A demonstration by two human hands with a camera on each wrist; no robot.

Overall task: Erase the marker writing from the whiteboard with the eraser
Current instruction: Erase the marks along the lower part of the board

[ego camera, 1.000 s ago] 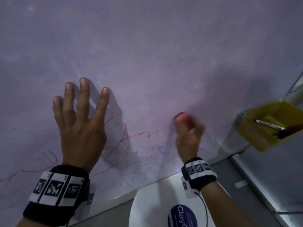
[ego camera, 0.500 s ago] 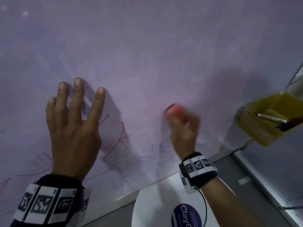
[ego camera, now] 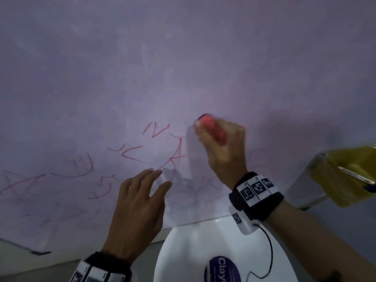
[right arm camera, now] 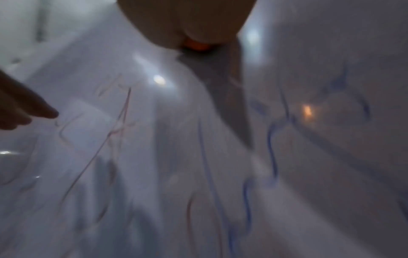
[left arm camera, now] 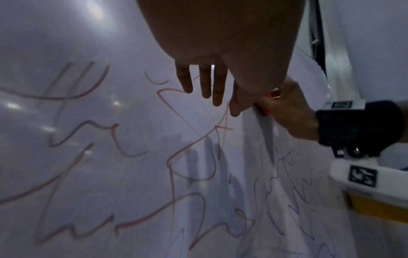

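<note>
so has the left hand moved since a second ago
Yes. The left hand has dropped down and to the right along the whiteboard, closer to the red writing and its lower edge.

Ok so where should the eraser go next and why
Probably a short stroke down and left. The right hand grips the eraser against the whiteboard, and the nearest red writing lies just below-left of it. The left hand, fingers straight, sits close beneath those marks and may need to shift.
</note>
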